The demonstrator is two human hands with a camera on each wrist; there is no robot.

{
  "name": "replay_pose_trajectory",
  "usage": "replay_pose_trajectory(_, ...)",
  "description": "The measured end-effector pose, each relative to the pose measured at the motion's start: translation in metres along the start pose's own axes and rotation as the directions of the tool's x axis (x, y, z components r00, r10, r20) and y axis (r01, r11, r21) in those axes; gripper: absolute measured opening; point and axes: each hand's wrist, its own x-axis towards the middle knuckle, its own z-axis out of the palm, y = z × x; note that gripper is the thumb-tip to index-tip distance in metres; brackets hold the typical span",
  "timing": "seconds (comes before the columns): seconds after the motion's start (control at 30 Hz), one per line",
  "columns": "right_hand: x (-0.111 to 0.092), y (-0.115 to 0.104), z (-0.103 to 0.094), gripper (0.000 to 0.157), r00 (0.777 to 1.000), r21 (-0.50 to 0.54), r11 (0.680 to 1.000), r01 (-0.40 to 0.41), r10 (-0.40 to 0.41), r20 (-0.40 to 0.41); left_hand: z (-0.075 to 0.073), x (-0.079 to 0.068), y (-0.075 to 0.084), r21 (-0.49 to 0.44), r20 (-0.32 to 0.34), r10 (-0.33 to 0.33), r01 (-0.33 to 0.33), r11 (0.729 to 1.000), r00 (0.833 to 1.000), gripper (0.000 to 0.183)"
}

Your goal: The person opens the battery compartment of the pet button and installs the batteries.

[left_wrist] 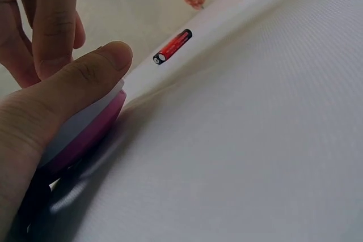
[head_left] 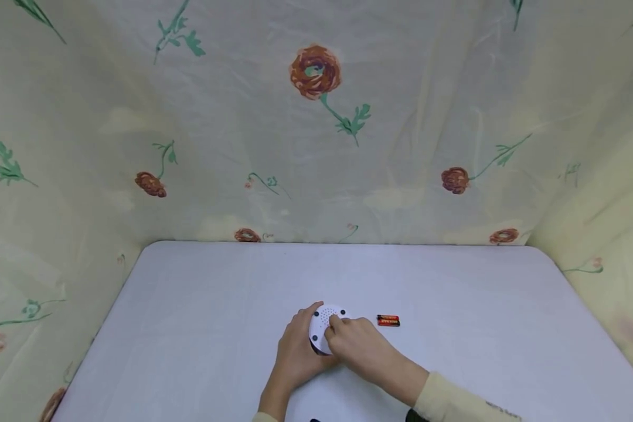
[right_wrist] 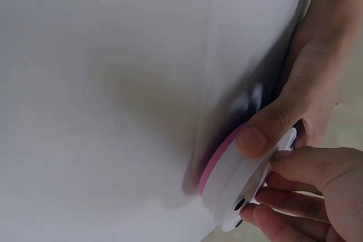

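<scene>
A round white device (head_left: 320, 328) has a perforated back face, dark round feet and a pink rim that shows in both wrist views. My left hand (head_left: 299, 346) grips it round the side, with the thumb (left_wrist: 85, 77) along its near edge. Over the back face is my right hand (head_left: 361, 346), its fingers bent and the tips on the device. In the right wrist view, the right thumb (right_wrist: 306, 165) lies against the back near the left thumb. The right fingers hide part of that face. Two red-and-black batteries (head_left: 388, 320) lie side by side to the right.
The white tabletop (head_left: 206, 305) stretches out on all sides of the hands. A flower-printed curtain (head_left: 390, 158) hangs behind it and along both sides. A small dark thing (head_left: 315, 419) shows at the bottom edge of the head view.
</scene>
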Motion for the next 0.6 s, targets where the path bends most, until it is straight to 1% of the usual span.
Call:
replay_pose_trajectory(0.23, 0.0010, 0.0011, -0.0025, 0.009, 0.998, -0.031, 0.998, 0.055, -0.055, 0.000, 0.0008, -0.0002, 0.0010, 0.017, -0.006, -0.002, 0.002, 1.000, 1.000, 0.092)
replay_pose_trajectory(0.47, 0.0024, 0.0042, -0.0026, 0.007, 0.992, -0.032, 0.993, 0.116, -0.114, 0.056, 0.0004, -0.0001, 0.0017, 0.034, -0.013, -0.001, 0.002, 0.999, 1.000, 0.088)
replay_pose_trajectory(0.6, 0.0033, 0.0071, -0.0033, 0.009, 0.989, -0.021, 0.991, 0.131, -0.130, 0.072, 0.0006, -0.0010, 0.0018, 0.026, -0.009, -0.001, 0.002, 1.000, 1.000, 0.091)
